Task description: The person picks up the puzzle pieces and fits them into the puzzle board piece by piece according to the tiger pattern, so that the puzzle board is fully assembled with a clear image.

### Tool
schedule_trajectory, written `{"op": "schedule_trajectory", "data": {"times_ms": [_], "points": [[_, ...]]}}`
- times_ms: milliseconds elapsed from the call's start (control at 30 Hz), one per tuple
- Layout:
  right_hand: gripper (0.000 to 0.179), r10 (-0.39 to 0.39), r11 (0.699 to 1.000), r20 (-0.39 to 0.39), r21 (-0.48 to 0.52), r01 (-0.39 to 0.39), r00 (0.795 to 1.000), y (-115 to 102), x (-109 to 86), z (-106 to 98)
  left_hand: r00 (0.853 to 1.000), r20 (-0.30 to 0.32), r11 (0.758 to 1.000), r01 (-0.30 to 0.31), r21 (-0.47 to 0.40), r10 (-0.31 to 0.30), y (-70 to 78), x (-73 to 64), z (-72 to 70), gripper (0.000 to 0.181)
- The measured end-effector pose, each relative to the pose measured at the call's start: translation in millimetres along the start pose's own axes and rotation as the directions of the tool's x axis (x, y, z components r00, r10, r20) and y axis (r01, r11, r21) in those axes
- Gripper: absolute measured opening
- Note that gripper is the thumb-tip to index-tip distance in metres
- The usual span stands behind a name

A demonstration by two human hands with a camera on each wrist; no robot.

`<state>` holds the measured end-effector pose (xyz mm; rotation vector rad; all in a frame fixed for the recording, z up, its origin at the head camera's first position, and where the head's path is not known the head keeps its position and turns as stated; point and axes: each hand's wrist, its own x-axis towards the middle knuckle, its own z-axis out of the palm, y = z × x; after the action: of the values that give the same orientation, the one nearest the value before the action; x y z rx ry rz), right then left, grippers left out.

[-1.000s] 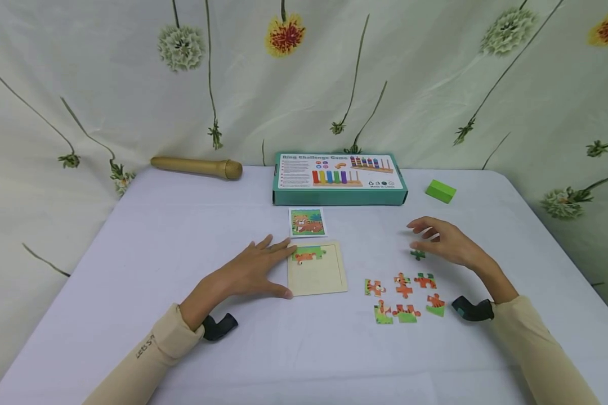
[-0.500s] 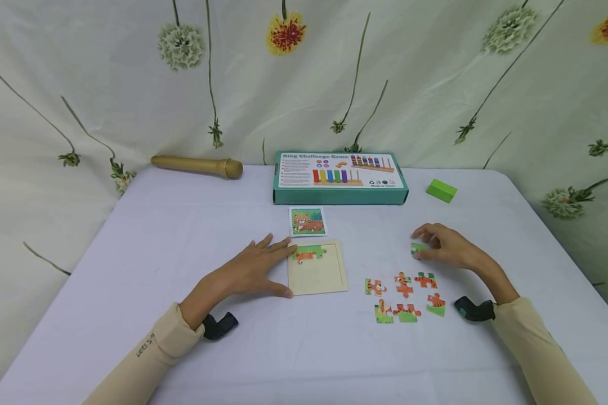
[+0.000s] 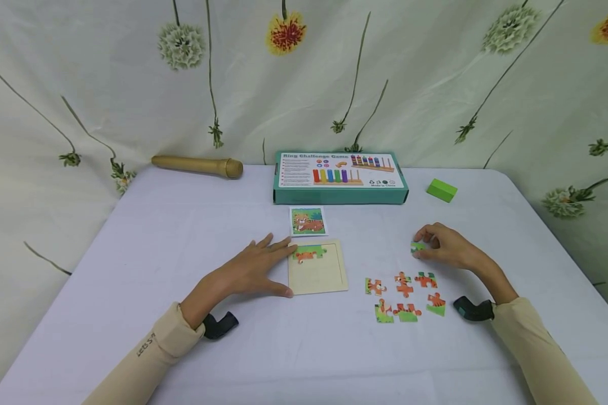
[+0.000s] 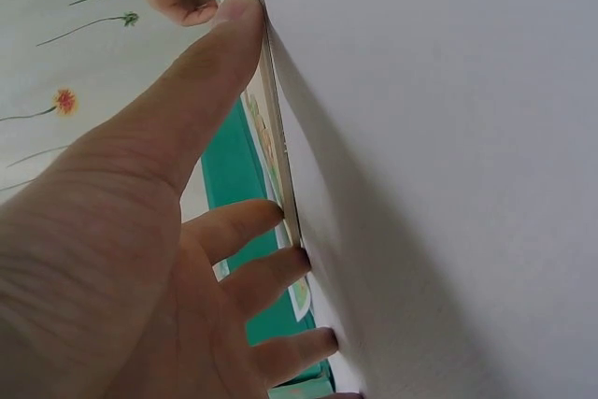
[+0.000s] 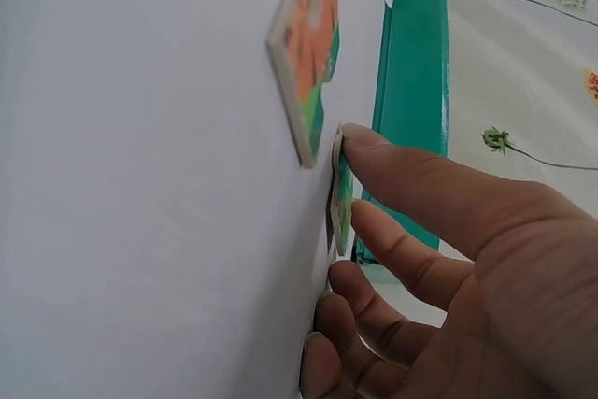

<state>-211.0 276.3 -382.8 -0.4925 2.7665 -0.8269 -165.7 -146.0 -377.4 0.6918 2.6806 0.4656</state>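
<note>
My left hand (image 3: 250, 269) lies with spread fingers at the left edge of a pale wooden puzzle board (image 3: 321, 280). Its thumb touches the near-left corner and a fingertip rests at the upper left. A joined green and orange strip of puzzle (image 3: 309, 253) fills the board's top left. To the right, my right hand (image 3: 448, 246) pinches a small green puzzle piece (image 3: 416, 247) between thumb and finger. In the right wrist view that green piece (image 5: 342, 193) is tilted, close to the cloth. Several loose orange and green tiger pieces (image 3: 403, 286) lie nearer, right of the board.
Behind the board lies a tiger picture card (image 3: 308, 221), then a green Ring Challenge Game box (image 3: 340, 195). A bright green block (image 3: 441, 190) sits at the back right. At the back left rests a wooden stick with a thicker end (image 3: 197, 166).
My right hand has come down onto the green piece and drawn its fingers together, pinching it. My left hand stays at the board's edge.
</note>
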Motion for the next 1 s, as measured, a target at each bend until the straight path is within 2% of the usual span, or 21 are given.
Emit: {"op": "schedule_trajectory", "data": {"times_ms": [333, 500, 633, 1000], "points": [[0.034, 0.015, 1.000, 0.019, 0.025, -0.016, 1.000, -0.8, 1.4, 0.7, 1.000, 0.000, 1.000, -0.001, 0.001, 0.001, -2.1, 1.3, 1.5, 0.098], [0.034, -0.020, 0.999, 0.029, 0.033, 0.019, 0.999, -0.3, 1.3, 0.8, 1.000, 0.000, 1.000, 0.000, -0.006, 0.000, -1.2, 0.6, 1.2, 0.098], [0.032, -0.041, 0.998, 0.019, 0.040, 0.040, 0.999, 0.2, 1.3, 0.7, 1.000, 0.001, 1.000, 0.001, -0.008, -0.001, -0.2, 0.3, 0.5, 0.098], [0.026, -0.030, 0.993, -0.041, 0.109, 0.035, 0.999, -4.6, 1.7, 2.0, 1.000, 0.002, 1.000, -0.002, -0.008, 0.002, -0.7, 0.3, 0.6, 0.098]]}}
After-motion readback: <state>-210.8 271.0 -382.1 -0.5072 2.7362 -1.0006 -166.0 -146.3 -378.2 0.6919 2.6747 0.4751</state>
